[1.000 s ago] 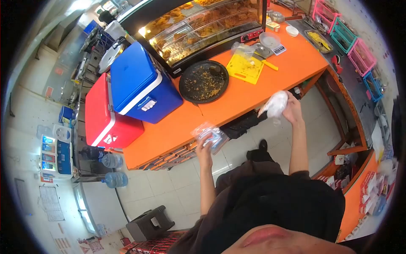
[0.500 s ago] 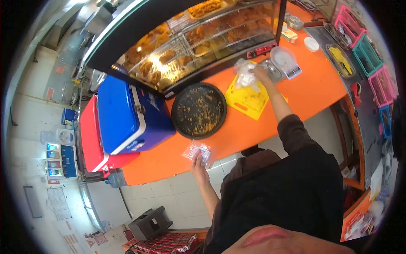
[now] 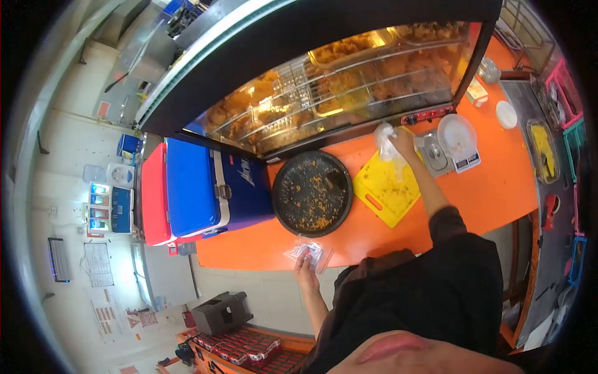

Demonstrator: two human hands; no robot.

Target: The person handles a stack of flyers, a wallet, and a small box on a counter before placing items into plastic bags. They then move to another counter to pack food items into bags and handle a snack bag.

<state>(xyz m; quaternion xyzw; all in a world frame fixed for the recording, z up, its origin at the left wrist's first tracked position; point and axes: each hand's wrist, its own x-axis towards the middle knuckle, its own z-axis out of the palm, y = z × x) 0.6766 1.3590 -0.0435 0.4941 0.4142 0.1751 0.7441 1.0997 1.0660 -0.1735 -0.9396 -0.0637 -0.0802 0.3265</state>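
My left hand (image 3: 305,269) is closed on a clear plastic packet (image 3: 314,253) at the orange table's front edge, just below a round black pan (image 3: 313,194) strewn with crumbs. Further right, my right hand (image 3: 403,142) grips a whitish, crumpled plastic bag (image 3: 385,144) above the upper part of a yellow cutting board (image 3: 387,191). Dark bits lie on the board. Beside it are a steel container with a lid (image 3: 434,154) and a scale carrying a clear round bowl (image 3: 456,135).
A glass display case (image 3: 324,81) with fried food spans the table's back. Blue (image 3: 193,187) and red (image 3: 153,196) coolers stand left. A white lid (image 3: 506,115) lies at right, near a side counter (image 3: 522,106) with baskets. A grey stool (image 3: 221,313) stands below.
The view has shifted, so the case and table look nearer. The bag in my right hand has lifted and bunched together, showing more of the board. My left hand still holds the packet.
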